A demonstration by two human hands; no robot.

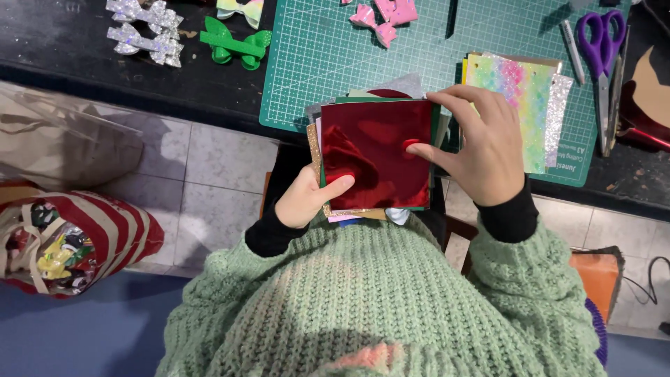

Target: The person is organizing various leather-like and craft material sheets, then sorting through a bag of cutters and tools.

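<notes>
— Green knitted sleeves (pixel 391 293) fill the bottom; what sits past them?
— Both hands grasp a stack of craft sheets (pixel 373 157), shiny red one on top, at the near edge of the green cutting mat (pixel 335 56).
— How?
— Left hand (pixel 307 199) grips the stack's lower corner, thumb on top; right hand (pixel 481 143) pinches its right edge.
— Elsewhere?
— Purple scissors (pixel 601 42) lie on the mat's right side; green bow (pixel 234 43) lies left of the mat.

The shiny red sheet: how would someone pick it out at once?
Start at the green cutting mat on the dark table. At its near edge, both hands hold a stack of craft sheets. The shiny red foil square sheet lies on top, mirror-glossy, unlike the glitter and pastel sheets beneath.
</notes>
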